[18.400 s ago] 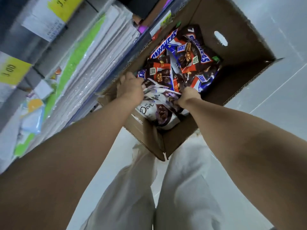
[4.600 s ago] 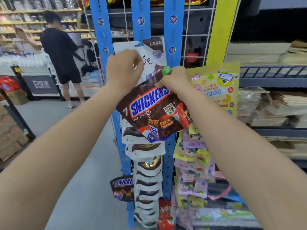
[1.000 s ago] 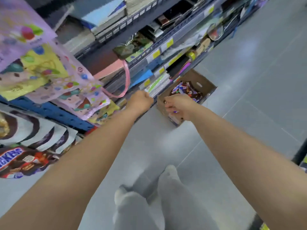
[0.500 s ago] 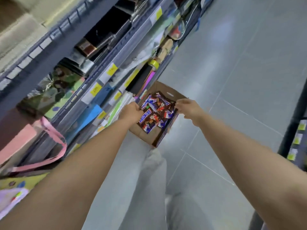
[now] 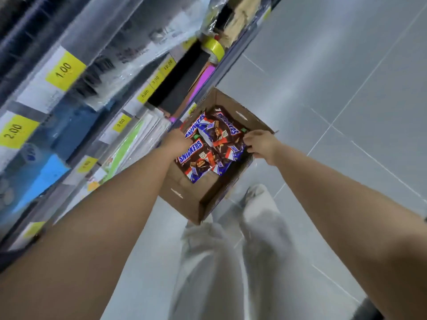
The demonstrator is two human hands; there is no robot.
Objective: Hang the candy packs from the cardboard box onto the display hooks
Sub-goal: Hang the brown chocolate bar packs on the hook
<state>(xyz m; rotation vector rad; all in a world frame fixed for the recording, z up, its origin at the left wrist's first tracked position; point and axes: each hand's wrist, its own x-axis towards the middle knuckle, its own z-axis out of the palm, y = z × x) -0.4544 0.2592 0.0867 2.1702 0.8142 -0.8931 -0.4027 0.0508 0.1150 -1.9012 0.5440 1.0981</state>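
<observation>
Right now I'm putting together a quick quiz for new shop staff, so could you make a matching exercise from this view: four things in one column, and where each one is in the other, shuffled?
Things
1. cardboard box
2. Snickers packs
3. yellow roll
4. right hand

Places
A. up on a shelf
B. reaching in from the box's right side
C. on the floor
D. inside the box

Pairs: 1-C, 2-D, 3-A, 4-B

Shop aisle: stocked shelves (image 5: 129, 26) with yellow price tags (image 5: 65, 71) along the edges, grey tiled floor (image 5: 346, 77), open cardboard box (image 5: 182, 199) of Snickers packs (image 5: 196, 155) on the floor.
</observation>
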